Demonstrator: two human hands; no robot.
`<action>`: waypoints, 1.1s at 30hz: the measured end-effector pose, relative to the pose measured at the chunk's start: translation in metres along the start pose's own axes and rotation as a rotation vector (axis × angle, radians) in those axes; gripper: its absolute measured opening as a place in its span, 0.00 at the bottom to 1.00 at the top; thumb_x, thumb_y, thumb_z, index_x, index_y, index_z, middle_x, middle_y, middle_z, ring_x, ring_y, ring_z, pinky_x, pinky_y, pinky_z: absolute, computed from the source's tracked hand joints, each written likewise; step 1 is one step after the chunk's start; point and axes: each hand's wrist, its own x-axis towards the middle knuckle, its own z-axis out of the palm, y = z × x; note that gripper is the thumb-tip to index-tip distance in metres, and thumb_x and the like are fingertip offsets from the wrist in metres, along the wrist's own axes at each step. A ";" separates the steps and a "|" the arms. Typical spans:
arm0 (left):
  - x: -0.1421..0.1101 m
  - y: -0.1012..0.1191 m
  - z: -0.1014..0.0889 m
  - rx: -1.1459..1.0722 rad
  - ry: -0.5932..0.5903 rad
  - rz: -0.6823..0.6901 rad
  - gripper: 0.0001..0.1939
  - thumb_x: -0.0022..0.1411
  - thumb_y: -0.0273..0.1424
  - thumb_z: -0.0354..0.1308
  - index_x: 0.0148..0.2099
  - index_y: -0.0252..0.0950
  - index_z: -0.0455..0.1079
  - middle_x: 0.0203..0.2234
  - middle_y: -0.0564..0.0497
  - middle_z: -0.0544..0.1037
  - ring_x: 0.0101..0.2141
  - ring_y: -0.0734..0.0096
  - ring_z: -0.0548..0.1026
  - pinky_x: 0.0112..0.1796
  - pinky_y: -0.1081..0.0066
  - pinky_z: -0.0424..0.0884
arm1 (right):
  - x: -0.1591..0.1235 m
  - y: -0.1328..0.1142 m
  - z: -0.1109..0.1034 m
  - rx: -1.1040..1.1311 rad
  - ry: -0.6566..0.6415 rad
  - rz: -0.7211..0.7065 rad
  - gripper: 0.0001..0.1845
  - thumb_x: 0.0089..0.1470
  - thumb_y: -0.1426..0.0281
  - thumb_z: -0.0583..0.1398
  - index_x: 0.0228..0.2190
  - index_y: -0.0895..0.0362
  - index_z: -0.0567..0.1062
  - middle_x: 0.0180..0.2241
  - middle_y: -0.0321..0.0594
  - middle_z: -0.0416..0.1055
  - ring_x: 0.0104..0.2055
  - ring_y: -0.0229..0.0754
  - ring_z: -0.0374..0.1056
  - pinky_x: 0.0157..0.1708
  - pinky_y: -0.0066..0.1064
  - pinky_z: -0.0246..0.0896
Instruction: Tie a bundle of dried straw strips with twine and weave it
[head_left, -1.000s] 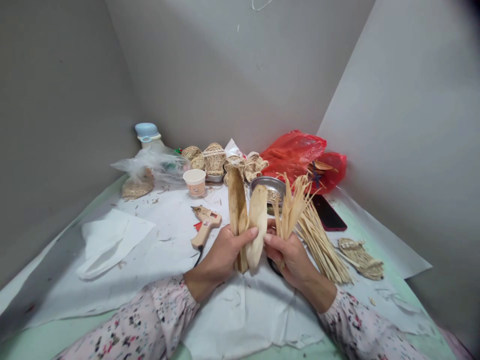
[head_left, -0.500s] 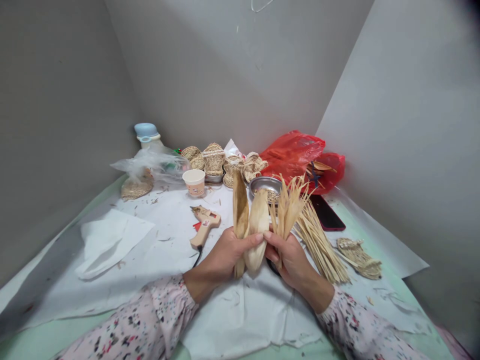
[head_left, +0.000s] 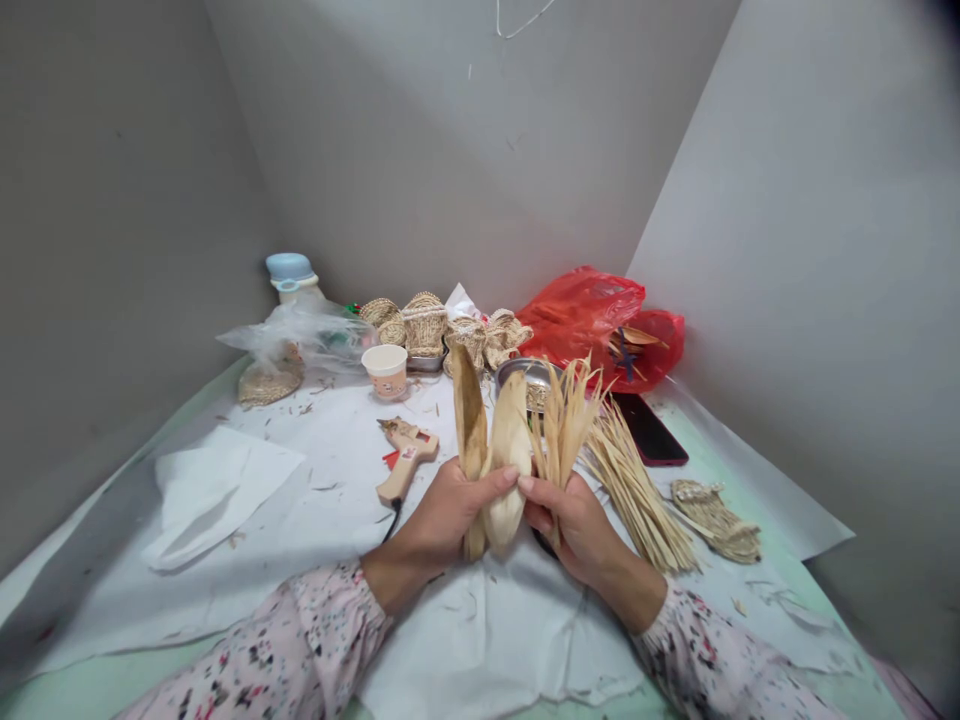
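Broad dried corn husks (head_left: 510, 430) stand upright in my left hand (head_left: 457, 505), its thumb pressed across their front. A browner husk (head_left: 470, 415) leans at the left of the paler one. My right hand (head_left: 570, 515) is closed around a bunch of husk torn into strips (head_left: 566, 420), the frayed ends pointing up. Both thumb tips meet at the right edge of the pale husk. The fingers behind the husks are hidden. A bundle of thin husk strips (head_left: 641, 490) lies on the table, right of my right hand.
A glue gun (head_left: 409, 455) lies left of my hands, with a paper cup (head_left: 385, 372) behind it. Woven pieces (head_left: 425, 325), a metal bowl (head_left: 525, 372) and a red plastic bag (head_left: 581, 315) stand at the back. Right are a phone (head_left: 649, 430) and a woven piece (head_left: 716, 520).
The camera view has shifted slightly. Both hands keep their hold on the husks, and the husks look tilted a little more to the left.
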 end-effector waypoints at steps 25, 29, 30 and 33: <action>0.000 -0.002 -0.007 0.011 -0.145 -0.079 0.20 0.57 0.40 0.62 0.44 0.28 0.75 0.29 0.41 0.81 0.30 0.63 0.78 0.37 0.66 0.72 | -0.001 -0.004 -0.001 -0.019 -0.068 0.041 0.14 0.47 0.64 0.66 0.26 0.58 0.67 0.17 0.26 0.52 0.18 0.29 0.43 0.18 0.26 0.35; 0.000 -0.002 -0.006 -0.006 -0.155 -0.071 0.20 0.58 0.40 0.60 0.42 0.26 0.76 0.26 0.40 0.80 0.28 0.62 0.77 0.36 0.64 0.72 | -0.001 -0.003 -0.001 0.030 -0.097 0.059 0.14 0.50 0.64 0.65 0.24 0.58 0.66 0.15 0.26 0.52 0.16 0.28 0.42 0.17 0.25 0.33; -0.001 -0.002 -0.005 -0.011 -0.154 -0.065 0.19 0.59 0.40 0.60 0.41 0.26 0.76 0.25 0.40 0.80 0.27 0.62 0.77 0.35 0.64 0.72 | -0.001 -0.003 -0.002 0.042 -0.097 0.058 0.14 0.50 0.64 0.64 0.24 0.58 0.66 0.14 0.26 0.52 0.16 0.29 0.43 0.17 0.25 0.34; -0.001 -0.001 -0.002 -0.024 -0.137 -0.047 0.18 0.60 0.39 0.59 0.40 0.26 0.76 0.24 0.41 0.80 0.26 0.63 0.77 0.33 0.65 0.73 | -0.001 -0.001 -0.003 0.069 -0.061 0.043 0.14 0.50 0.65 0.65 0.23 0.58 0.67 0.15 0.28 0.56 0.17 0.30 0.47 0.18 0.25 0.38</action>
